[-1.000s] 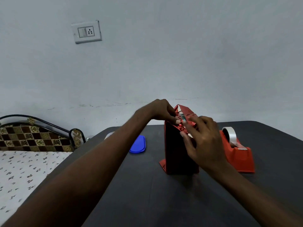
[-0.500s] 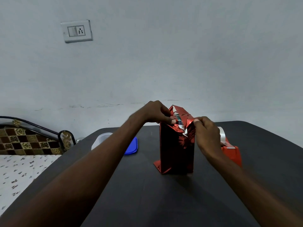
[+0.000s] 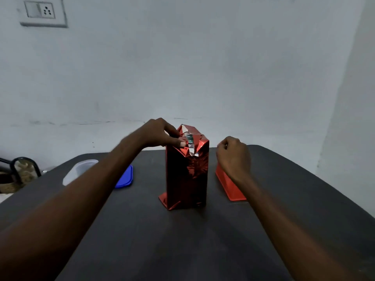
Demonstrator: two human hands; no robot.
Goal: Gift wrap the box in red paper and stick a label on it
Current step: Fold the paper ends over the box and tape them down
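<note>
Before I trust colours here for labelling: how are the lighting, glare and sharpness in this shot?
Head view: dim, bluish light; the dark table is underexposed. The red wrapped box throws bright specular glints at its folded top. The left hand and right hand look slightly soft. Wide-angle bending shows at the wall socket.

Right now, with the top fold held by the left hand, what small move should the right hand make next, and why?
Probably pull a strip of tape from the tape dispenser. The right hand hovers loosely curled above it, apart from the wrapped box, while the left hand pinches the folded paper at the top. That fold is open, with silver lining showing, so it seems to need taping.
</note>
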